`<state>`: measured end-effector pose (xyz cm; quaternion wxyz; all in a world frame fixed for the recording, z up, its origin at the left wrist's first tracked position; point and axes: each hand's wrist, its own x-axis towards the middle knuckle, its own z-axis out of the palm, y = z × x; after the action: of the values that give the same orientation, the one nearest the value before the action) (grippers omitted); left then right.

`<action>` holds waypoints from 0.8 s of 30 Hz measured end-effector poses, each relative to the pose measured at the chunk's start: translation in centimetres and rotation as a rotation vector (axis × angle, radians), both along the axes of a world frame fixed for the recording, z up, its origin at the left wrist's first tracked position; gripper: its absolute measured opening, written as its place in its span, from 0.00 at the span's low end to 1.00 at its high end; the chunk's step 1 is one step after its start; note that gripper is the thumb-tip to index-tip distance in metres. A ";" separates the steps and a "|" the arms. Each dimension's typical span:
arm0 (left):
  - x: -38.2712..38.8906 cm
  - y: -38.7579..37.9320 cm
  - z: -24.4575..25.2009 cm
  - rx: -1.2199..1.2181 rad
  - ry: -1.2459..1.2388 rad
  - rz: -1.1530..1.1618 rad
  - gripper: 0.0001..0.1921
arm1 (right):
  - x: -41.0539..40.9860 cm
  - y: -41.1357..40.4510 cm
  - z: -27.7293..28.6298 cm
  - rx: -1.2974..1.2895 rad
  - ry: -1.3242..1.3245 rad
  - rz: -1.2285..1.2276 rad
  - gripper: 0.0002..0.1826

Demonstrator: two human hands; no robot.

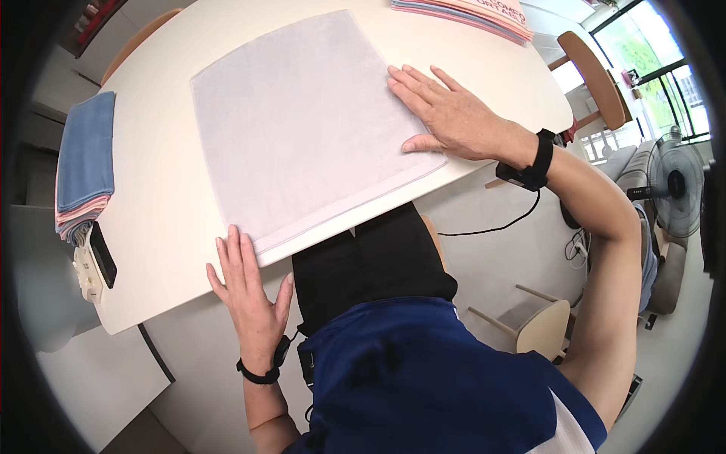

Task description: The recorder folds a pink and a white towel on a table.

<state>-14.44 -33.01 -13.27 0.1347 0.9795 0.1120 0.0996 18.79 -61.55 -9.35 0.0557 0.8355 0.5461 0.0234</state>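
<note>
A pale lavender towel (306,125) lies spread flat on the white table, its banded hem along the near edge. My right hand (445,113) rests palm down on the towel's right side, fingers apart. At the towel's near left corner, my left hand (247,278) has its fingertips on the table edge, fingers spread and holding nothing. A stack of folded towels with a blue one on top (86,150) lies at the table's left side. Another stack of folded towels, pink on top (482,17), lies at the far right and bears printed lettering.
The white table (164,272) has a rounded rim. A black phone (103,255) and a white device (86,278) lie near its left end. Wooden chairs (592,79) stand around it, and a fan (675,181) is at the right. A black cable (493,230) hangs from my right wrist device.
</note>
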 end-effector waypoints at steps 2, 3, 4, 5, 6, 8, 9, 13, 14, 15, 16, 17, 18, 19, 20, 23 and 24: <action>-0.4 0.2 -0.3 -0.014 -0.118 -0.003 0.53 | -1.3 -0.2 1.0 0.043 -0.060 0.063 0.57; -0.4 0.3 -0.2 -0.026 -0.107 0.010 0.53 | -2.3 -0.6 0.8 0.031 -0.048 0.075 0.57; -0.5 0.3 0.0 -0.007 -0.044 -0.002 0.53 | -3.5 -1.2 0.7 -0.024 0.005 0.086 0.60; -0.6 0.3 0.0 0.012 0.019 -0.015 0.53 | -4.6 -1.7 0.6 -0.080 0.058 0.097 0.64; -0.5 0.6 -0.3 0.056 -0.002 -0.023 0.53 | -5.6 -1.8 -0.1 -0.042 0.114 0.087 0.67; -0.9 0.6 -0.3 0.045 -0.001 -0.016 0.53 | -6.1 -2.1 0.2 -0.042 0.083 0.087 0.64; -0.9 0.6 -0.3 0.048 -0.008 -0.016 0.53 | -6.2 -1.9 0.3 -0.028 0.044 0.082 0.63; -0.7 0.3 0.6 0.074 0.027 0.009 0.53 | -8.3 -0.7 1.5 0.019 0.030 0.052 0.62; -0.4 -0.1 0.9 0.043 0.001 -0.012 0.53 | -9.4 0.2 2.2 0.045 0.063 0.046 0.61; -0.2 -0.4 1.1 0.016 -0.025 -0.036 0.53 | -10.6 1.3 2.5 0.075 0.096 0.037 0.60; 0.2 -0.8 1.2 0.010 -0.033 -0.088 0.52 | -11.9 2.5 2.5 0.069 0.130 0.056 0.64; 0.6 -1.3 1.5 0.006 -0.030 -0.098 0.52 | -13.2 4.0 2.2 0.120 0.170 0.103 0.62; 1.2 -1.9 1.9 -0.002 -0.028 -0.128 0.52 | -14.4 5.5 1.9 0.166 0.204 0.144 0.61; 1.9 -2.3 2.2 -0.014 -0.030 -0.162 0.52 | -15.3 7.1 1.4 0.231 0.226 0.197 0.56; 2.3 -2.7 2.2 0.028 -0.015 -0.166 0.52 | -16.1 8.7 0.4 0.319 0.192 0.235 0.54; 3.3 -2.8 1.1 0.003 0.051 -0.165 0.53 | -16.8 10.7 -1.5 0.381 0.168 0.180 0.53; 3.5 -2.8 0.8 0.028 0.038 -0.167 0.53 | -16.5 10.2 -1.9 0.370 0.156 0.158 0.53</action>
<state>-10.93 -35.83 -12.47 0.1268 0.9889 0.0310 0.0708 2.25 -51.33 -11.23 -0.1433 0.7854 0.5989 0.0628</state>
